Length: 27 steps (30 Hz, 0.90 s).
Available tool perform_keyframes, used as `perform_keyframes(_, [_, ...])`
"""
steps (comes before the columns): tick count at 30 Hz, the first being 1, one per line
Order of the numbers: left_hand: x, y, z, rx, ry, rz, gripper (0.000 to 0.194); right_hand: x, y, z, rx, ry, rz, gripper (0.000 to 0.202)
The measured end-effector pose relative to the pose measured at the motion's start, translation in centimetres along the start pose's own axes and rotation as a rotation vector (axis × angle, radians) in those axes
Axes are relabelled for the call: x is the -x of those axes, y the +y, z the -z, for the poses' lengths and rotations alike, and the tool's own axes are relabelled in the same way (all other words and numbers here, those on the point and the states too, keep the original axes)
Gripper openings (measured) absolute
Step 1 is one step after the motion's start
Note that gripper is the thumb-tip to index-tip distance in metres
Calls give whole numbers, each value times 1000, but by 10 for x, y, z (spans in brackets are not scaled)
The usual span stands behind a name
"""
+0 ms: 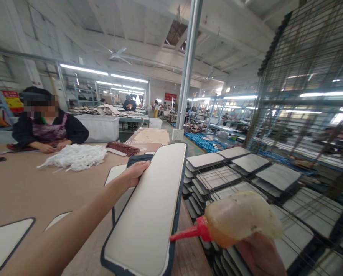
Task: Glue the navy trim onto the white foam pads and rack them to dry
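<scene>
A long cream panel with a dark blue rim stands tilted at the table's right edge. My left hand grips its left edge, fingers out of sight behind it. In my right hand is a translucent squeeze bottle with yellowish liquid inside, lying sideways. Its red nozzle points left, the tip at the panel's right edge. A pale yellowish line runs along that edge. Behind the panel, another cream panel and a dark ribbed piece are partly hidden.
Wire racks hold several cream panels at the right. On the brown table lie a white stringy pile, a brown textured bundle and a panel at lower left. A person sits across the table. A metal post stands ahead.
</scene>
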<state>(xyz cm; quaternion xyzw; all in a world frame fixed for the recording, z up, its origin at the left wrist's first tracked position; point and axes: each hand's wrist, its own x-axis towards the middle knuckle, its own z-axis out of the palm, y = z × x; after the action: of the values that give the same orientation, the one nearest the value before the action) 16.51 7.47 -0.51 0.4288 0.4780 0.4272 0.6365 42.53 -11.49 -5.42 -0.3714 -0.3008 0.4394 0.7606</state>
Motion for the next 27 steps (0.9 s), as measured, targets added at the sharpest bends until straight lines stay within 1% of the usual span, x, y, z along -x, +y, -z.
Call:
perform_keyframes(3, [-3, 1, -2, 1, -1, -3, 23, 3, -3, 1, 21, -14, -26, 48])
perform_keyframes(8, [-8, 4, -7, 5, 7, -9, 28, 5, -4, 6, -4, 40, -33, 54])
perform_keyframes(13, [-12, 5, -11, 15, 21, -16, 19, 7, -1, 13, -38, 28, -22, 55])
perform_keyframes(16, [-17, 5, -11, 18, 12, -23, 17, 8, -2, 15, -18, 82, -19, 58])
perform_keyframes(18, [-21, 5, -11, 25, 7, -31, 16, 10, -3, 14, -13, 127, -29, 61])
perform_keyframes(23, [-32, 5, -12, 63, 15, -38, 15, 16, -7, 11, -43, 214, -36, 78])
perform_keyframes(27, [-37, 3, -11, 117, 41, -35, 11, 20, -6, 12, -57, 250, 33, 88])
